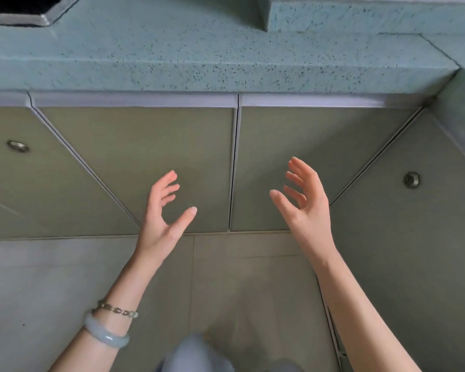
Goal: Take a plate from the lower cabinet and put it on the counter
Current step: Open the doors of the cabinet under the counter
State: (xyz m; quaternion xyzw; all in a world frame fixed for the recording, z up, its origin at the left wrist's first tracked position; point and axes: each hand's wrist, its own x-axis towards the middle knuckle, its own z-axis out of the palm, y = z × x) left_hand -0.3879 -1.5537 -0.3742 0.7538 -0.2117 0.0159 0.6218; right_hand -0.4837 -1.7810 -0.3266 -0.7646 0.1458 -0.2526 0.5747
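Observation:
Two olive-green lower cabinet doors, the left door (134,162) and the right door (320,146), stand closed under a speckled pale-green counter (199,49). My left hand (161,213) hovers in front of the left door with fingers spread and holds nothing. My right hand (304,200) is raised before the right door, palm turned inward, fingers apart and empty. Neither hand touches a door. No plate is in view; the cabinet's inside is hidden.
A dark sink opening (16,9) shows at the counter's far left. Angled side cabinet panels carry round metal fittings at the left (18,146) and the right (411,179). Grey floor tiles (51,277) lie below, with my knee (199,355) at the bottom edge.

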